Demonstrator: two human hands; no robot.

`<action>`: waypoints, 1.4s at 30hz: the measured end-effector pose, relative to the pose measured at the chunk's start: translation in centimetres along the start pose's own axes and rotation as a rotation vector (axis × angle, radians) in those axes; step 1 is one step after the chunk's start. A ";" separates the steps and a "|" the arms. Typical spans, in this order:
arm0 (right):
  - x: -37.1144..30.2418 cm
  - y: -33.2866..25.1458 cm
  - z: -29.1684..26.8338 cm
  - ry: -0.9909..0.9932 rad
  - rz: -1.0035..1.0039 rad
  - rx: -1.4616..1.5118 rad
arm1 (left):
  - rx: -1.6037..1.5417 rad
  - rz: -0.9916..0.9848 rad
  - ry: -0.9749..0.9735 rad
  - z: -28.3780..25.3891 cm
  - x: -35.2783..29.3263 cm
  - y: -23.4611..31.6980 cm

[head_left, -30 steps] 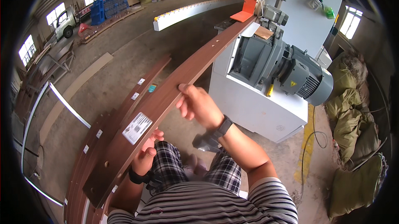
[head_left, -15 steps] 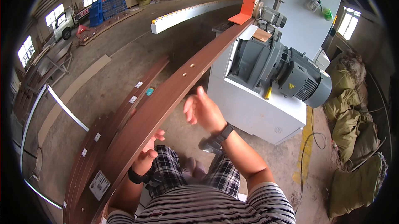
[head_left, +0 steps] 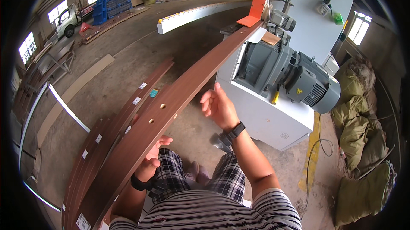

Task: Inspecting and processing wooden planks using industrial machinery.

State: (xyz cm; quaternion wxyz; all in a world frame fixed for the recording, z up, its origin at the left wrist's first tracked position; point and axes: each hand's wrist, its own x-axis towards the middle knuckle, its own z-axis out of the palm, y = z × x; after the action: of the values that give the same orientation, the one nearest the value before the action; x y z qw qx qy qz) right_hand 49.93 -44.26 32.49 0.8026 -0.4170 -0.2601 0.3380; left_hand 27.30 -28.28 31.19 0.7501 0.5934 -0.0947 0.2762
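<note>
A long brown wood-grain board point(head_left: 188, 87) runs from the lower left up to an orange guard point(head_left: 255, 8) on the machine. Two round holes show in its face, and a white label point(head_left: 83, 221) sits near its lower end. My left hand point(head_left: 149, 164) is at the board's near edge, partly hidden beneath it, its visible fingers and thumb apart. Whether it bears the board's weight I cannot tell. To the right of the board, my right hand point(head_left: 220, 108) hangs in the air, fingers loosely curved and thumb raised, holding nothing.
Several similar brown boards point(head_left: 92, 153) with small white labels lie to the left. A white machine cabinet point(head_left: 267, 117) with a grey motor point(head_left: 314, 76) stands at the right. Beyond are a white roller rail point(head_left: 188, 18), stuffed sacks point(head_left: 354, 123) and a black cable point(head_left: 308, 170).
The board has slid toward the lower left, carrying its holes and label with it. My right hand has shifted slightly right and up, away from the board's edge. My left hand has barely moved.
</note>
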 end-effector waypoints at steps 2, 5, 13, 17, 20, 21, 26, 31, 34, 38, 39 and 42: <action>-0.1 0.1 0.1 0.005 0.010 -0.024 | -0.014 0.045 0.045 0.3 0.0 0.2; -0.2 0.2 0.5 0.034 0.018 -0.039 | -0.015 0.072 0.057 -0.4 -0.6 0.3; -0.2 -0.7 0.0 0.049 -0.043 -0.035 | 0.028 0.027 0.067 -1.2 -1.7 0.7; 0.3 -0.9 -0.3 0.050 -0.031 -0.005 | 0.075 0.154 0.092 -1.7 -2.2 -0.1; 0.9 -1.4 -0.1 0.059 -0.032 0.024 | 0.008 0.261 0.151 -3.4 -3.8 -0.3; 1.1 -1.8 0.1 0.058 -0.043 0.028 | 0.145 0.349 0.180 -5.2 -5.1 -0.5; 3.1 -3.0 -0.6 0.050 -0.091 0.038 | 0.195 0.601 0.366 -7.3 -8.8 2.3; 6.4 -2.9 -0.7 0.030 -0.107 0.215 | -0.857 0.618 0.148 -14.0 -16.0 11.6; 8.5 -1.9 0.0 -0.097 -0.148 0.333 | -0.328 0.565 0.258 -19.4 -19.6 16.0; 8.9 0.7 4.9 -0.288 -0.100 0.356 | -0.150 0.569 0.828 -28.5 -30.2 19.4; 8.6 1.9 6.5 -0.273 -0.052 0.306 | -0.101 0.566 1.182 -30.3 -33.2 19.8; 9.4 5.8 7.7 -0.039 0.138 0.093 | 0.118 0.112 1.207 -29.6 -35.0 16.9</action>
State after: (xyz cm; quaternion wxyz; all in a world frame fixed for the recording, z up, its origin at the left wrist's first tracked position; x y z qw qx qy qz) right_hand 48.69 -30.85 32.83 0.7905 -0.3897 -0.2305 0.4124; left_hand -16.17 -8.57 20.69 0.6217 0.3668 0.3314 0.6076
